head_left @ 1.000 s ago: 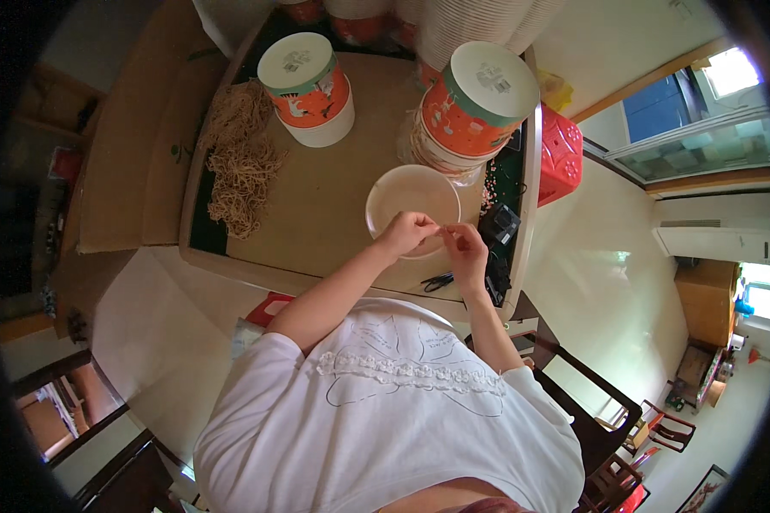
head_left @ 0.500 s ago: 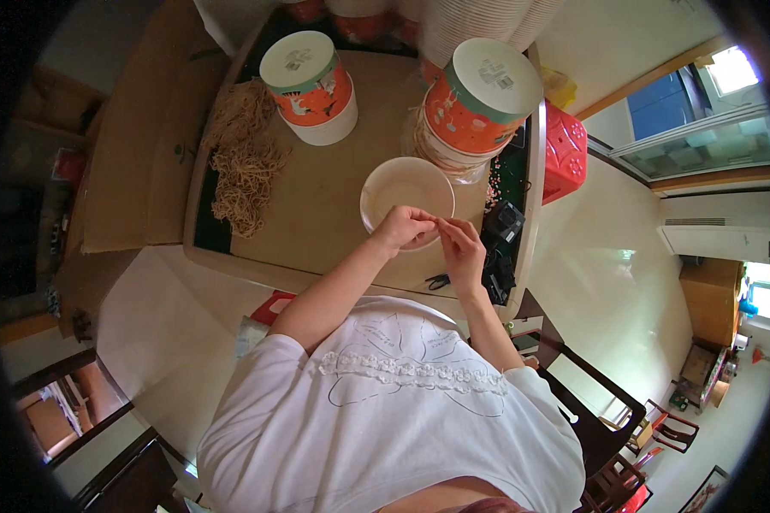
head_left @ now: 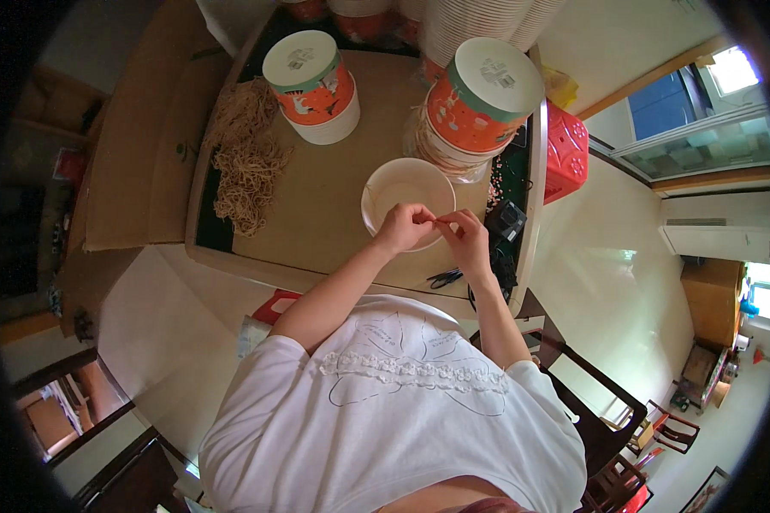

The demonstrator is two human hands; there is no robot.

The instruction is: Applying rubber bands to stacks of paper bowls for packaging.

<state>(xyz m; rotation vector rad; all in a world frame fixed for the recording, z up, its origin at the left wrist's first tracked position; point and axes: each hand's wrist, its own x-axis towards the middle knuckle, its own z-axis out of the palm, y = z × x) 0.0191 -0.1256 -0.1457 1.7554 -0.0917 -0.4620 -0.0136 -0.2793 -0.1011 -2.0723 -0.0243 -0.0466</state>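
Note:
A white paper tub (head_left: 373, 203) stands with its mouth up near the front of the table. My left hand (head_left: 405, 228) is over its near rim, thumb and fingers pinched together. Close against it on the right, my right hand (head_left: 467, 241) also pinches. The fingertips nearly meet, and what they hold is too small to make out. Left of the tub lies a loose heap of beige cords (head_left: 246, 175). Orange, green and white paper buckets stand upside down behind: one bucket (head_left: 312, 94) at the left, a stack (head_left: 470, 115) at the right.
Tall stacks of white tubs (head_left: 483, 26) fill the table's far side. Along the right edge lie a black device (head_left: 506, 221), cables and small pink bits (head_left: 494, 184). A red plastic stool (head_left: 565, 154) stands beyond that edge. A cardboard box (head_left: 141, 154) is at the left.
My right hand has shifted slightly right and up, its fingers more bent. My left hand has hardly moved, and both still pinch over the tub's rim.

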